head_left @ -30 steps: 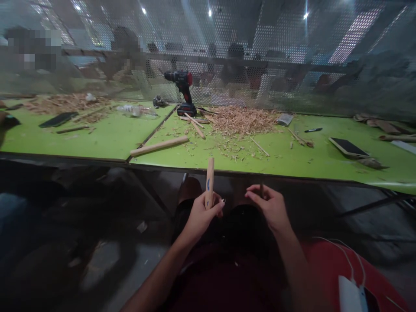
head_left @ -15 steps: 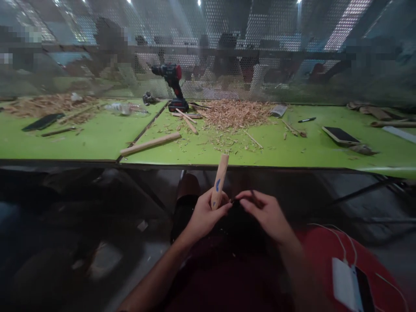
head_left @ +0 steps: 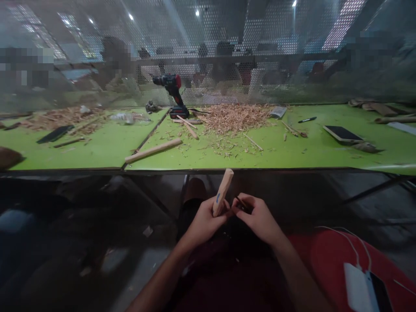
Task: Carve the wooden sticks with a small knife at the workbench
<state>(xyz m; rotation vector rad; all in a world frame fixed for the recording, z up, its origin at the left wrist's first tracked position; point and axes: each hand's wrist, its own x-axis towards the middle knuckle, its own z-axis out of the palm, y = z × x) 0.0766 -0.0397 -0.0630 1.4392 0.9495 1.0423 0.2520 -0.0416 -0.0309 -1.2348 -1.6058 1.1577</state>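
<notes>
My left hand point(head_left: 204, 221) is closed round a short wooden stick point(head_left: 223, 189) with a blue mark, holding it tilted up and to the right, just below the table's front edge. My right hand point(head_left: 256, 216) sits right beside it, fingers pinched on a thin dark tool point(head_left: 241, 202) whose tip is near the stick's lower end; I cannot make out what the tool is. Both hands hover over my lap.
A green table point(head_left: 97, 147) carries a pile of wood shavings point(head_left: 235, 117), a red-and-black cordless drill point(head_left: 172, 93), a long wooden dowel point(head_left: 152, 150), a pen point(head_left: 307, 119) and a phone point(head_left: 342, 133). A perforated screen stands behind it. A power bank point(head_left: 355, 288) lies at my right.
My two hands have come together: the right hand moved left up to the stick. The stick has tilted from nearly upright to leaning right.
</notes>
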